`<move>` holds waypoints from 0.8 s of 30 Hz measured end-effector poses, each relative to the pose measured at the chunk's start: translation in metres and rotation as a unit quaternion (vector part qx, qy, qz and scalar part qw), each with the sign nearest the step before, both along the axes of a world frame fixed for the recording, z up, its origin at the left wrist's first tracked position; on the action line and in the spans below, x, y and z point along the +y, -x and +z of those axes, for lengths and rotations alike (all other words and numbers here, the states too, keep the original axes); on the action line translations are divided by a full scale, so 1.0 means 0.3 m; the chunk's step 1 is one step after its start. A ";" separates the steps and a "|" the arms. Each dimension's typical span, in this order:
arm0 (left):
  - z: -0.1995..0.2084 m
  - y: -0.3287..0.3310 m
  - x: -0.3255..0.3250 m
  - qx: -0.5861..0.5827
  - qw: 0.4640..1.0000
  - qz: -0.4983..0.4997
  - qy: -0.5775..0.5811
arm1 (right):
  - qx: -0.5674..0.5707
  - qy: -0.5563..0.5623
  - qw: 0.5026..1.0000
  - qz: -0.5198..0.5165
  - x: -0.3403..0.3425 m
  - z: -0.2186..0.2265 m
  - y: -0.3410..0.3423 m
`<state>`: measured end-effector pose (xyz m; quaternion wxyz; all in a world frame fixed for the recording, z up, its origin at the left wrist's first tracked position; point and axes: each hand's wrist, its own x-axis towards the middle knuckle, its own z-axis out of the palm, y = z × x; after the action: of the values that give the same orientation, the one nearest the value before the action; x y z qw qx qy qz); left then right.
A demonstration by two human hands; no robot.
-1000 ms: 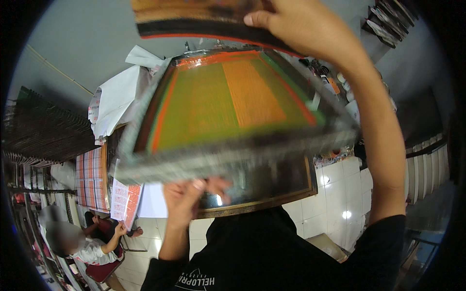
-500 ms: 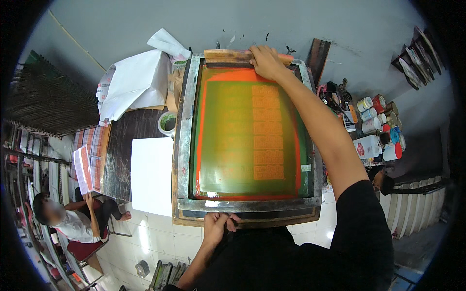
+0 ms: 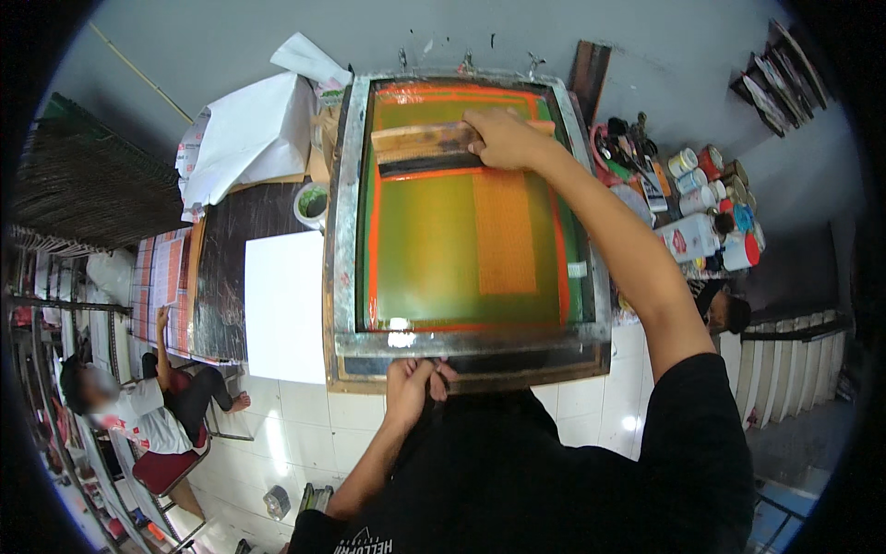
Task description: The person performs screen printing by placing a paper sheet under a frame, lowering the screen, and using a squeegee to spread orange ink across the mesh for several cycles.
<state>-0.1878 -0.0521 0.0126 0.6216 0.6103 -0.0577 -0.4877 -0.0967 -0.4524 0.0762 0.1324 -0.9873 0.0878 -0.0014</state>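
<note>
Both my hands on the printing screen, squeegee at its far end.

The metal-framed screen (image 3: 466,231) lies flat on the counter (image 3: 217,268), green mesh edged in orange. Left of my left hand (image 3: 413,388), which grips the frame's near edge, lies a white sheet (image 3: 284,305). My right hand (image 3: 503,138) clasps the wooden squeegee (image 3: 420,148). To its right stand round tins and white bottles with red labels (image 3: 706,217).

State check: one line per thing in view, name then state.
Screen frame: lying flat on the table.
Squeegee: at the far end of the mesh, gripped.
Right hand: closed on the squeegee.
Left hand: gripping the frame's near edge.
White sheet: flat, left of the frame.
Ink cans: upright, clustered at right.
</note>
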 end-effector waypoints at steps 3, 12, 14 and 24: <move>-0.015 -0.004 0.010 -0.004 1.000 -0.003 0.024 | -0.012 -0.009 1.000 -0.011 0.192 -0.019 0.178; 0.003 -0.055 0.018 0.194 0.978 -0.026 0.078 | -0.065 -0.011 0.996 -0.060 0.595 0.055 0.539; 0.018 -0.057 0.020 0.254 0.963 -0.005 0.093 | -0.095 -0.026 0.992 -0.075 0.593 0.098 0.533; -0.017 -0.043 0.022 0.279 0.958 0.017 0.069 | -0.017 -0.018 0.999 -0.048 0.655 -0.003 0.558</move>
<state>-0.1749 -0.0455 0.0074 0.6618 0.4062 0.0948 -0.6229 -0.2642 -0.2560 0.0752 0.1518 -0.9791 0.1331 -0.0227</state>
